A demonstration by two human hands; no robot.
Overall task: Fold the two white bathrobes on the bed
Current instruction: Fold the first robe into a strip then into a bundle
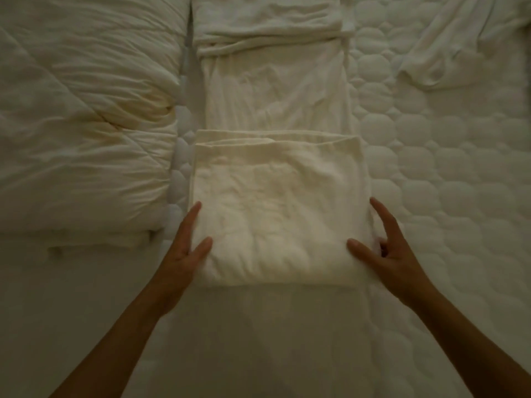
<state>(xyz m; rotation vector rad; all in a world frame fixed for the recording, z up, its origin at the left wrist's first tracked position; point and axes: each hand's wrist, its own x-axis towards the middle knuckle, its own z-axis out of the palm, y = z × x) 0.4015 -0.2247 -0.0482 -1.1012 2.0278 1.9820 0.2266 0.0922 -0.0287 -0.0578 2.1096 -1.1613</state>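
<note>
Left hand [184, 254], fingers straight and spread, touching left edge; bathrobe [275, 214], near end folded, on bed [436, 196] between both hands, long axis running away from person; right hand [393, 254] equally near, at right edge, fingers part-curled, grip uncertain.

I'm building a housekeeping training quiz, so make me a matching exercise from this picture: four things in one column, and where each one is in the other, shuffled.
Things: 1 bathrobe; 2 duvet; 3 crumpled white cloth; 4 left hand.
Places: A far right of the bed; B centre of the bed, near end folded over; C left side of the bed; D touching the bathrobe's left edge.
Pairs: 1-B; 2-C; 3-A; 4-D.
</note>
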